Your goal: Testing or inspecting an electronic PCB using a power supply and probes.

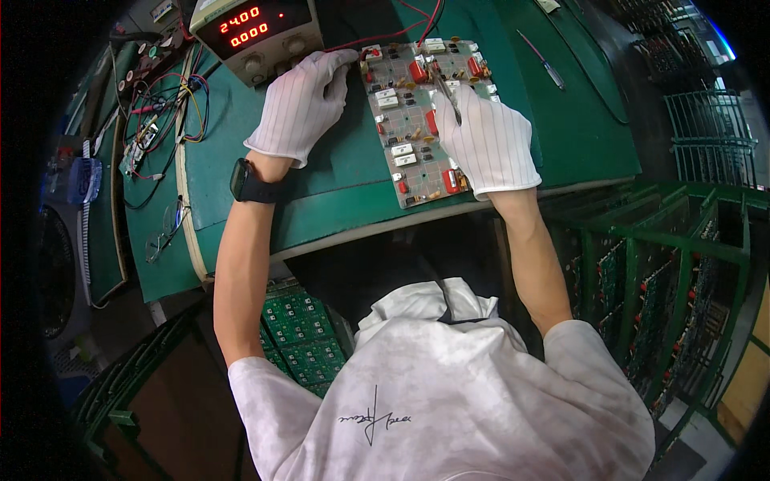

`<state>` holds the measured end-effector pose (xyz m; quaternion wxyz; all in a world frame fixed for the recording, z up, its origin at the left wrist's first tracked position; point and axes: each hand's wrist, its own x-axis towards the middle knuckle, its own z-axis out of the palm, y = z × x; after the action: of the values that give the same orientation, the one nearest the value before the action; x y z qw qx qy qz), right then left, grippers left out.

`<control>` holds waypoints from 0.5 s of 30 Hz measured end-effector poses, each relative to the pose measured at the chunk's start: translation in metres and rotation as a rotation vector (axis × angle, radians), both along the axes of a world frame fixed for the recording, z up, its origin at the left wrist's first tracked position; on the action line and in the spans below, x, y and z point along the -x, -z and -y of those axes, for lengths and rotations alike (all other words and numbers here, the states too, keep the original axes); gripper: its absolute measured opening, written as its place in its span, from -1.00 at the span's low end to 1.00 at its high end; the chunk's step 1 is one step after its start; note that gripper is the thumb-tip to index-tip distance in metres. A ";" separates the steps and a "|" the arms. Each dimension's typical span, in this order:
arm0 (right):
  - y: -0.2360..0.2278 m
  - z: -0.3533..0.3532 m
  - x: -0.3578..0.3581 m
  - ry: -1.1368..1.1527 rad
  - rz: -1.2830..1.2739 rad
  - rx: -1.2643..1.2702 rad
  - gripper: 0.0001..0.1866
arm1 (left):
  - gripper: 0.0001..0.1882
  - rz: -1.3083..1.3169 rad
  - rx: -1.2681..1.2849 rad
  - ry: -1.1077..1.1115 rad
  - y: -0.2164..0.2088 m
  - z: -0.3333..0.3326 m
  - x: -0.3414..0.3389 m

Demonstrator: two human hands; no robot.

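A grey circuit-board panel lies on the green mat, set with white blocks, red capacitors and small dark parts. My right hand, in a white striped glove, is over the panel's right side. It grips metal tweezers, whose tips are down among the parts near a red capacitor in the upper half. My left hand, gloved the same way, rests on the mat left of the panel. Its thumb and forefinger are apart, and the forefinger reaches the panel's upper left corner; whether it presses there is unclear.
A bench power supply with a lit red display stands beyond my left hand. Red leads run behind the panel. A screwdriver lies at right. Tangled wires and glasses are at left. Green racks of boards flank the bench.
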<state>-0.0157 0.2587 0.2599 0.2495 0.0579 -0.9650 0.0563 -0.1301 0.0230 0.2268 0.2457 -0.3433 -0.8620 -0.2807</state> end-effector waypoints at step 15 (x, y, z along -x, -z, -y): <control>-0.003 -0.016 0.011 -0.091 0.162 -0.072 -0.66 | -0.73 0.070 0.040 0.001 -0.002 0.000 -0.001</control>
<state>-0.0269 0.2744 0.2628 0.1657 0.1060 -0.9798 0.0373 -0.1290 0.0226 0.2290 0.2085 -0.3386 -0.8752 -0.2755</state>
